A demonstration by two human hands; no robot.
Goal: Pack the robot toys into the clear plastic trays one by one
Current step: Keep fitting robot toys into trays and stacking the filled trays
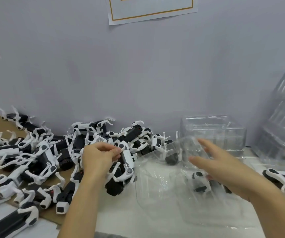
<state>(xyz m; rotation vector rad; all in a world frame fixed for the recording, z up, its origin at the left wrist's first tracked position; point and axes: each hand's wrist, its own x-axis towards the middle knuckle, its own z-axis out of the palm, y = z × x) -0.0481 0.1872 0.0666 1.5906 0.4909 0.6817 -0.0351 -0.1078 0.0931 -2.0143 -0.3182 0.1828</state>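
1. Dozens of black-and-white robot toys lie heaped in a pile (52, 152) to the outside of the left hand (98, 157), running from just under its knuckles out to the far left edge of the view; by the look of it, most of the job is not yet done
2. The left hand has its fingers curled round one robot toy (123, 166), pinching its upper end between thumb and fingertips; the toy hangs below and just inward of those fingers, at the near edge of the heap and not yet over any tray
3. The right hand (224, 167) is spread, fingers straight and relaxed, gripping nothing; its palm hovers over or rests against a clear plastic tray (164, 189) lying on the table, and blur keeps me from telling which
4. Under the right fingers and seen through the plastic sits a packed toy (199, 182), and a dark part (171, 159) shows just beyond the fingertips; whether either is fully seated I cannot tell
5. A stack of clear trays (214, 133) stands past the right fingertips against the wall, with more clear packaging (282, 121) further out to the right
6. One more loose toy (282, 177) lies outside the right wrist
7. My judgement: an early stage, with one tray being filled, one toy in hand for it, and the heap hardly reduced
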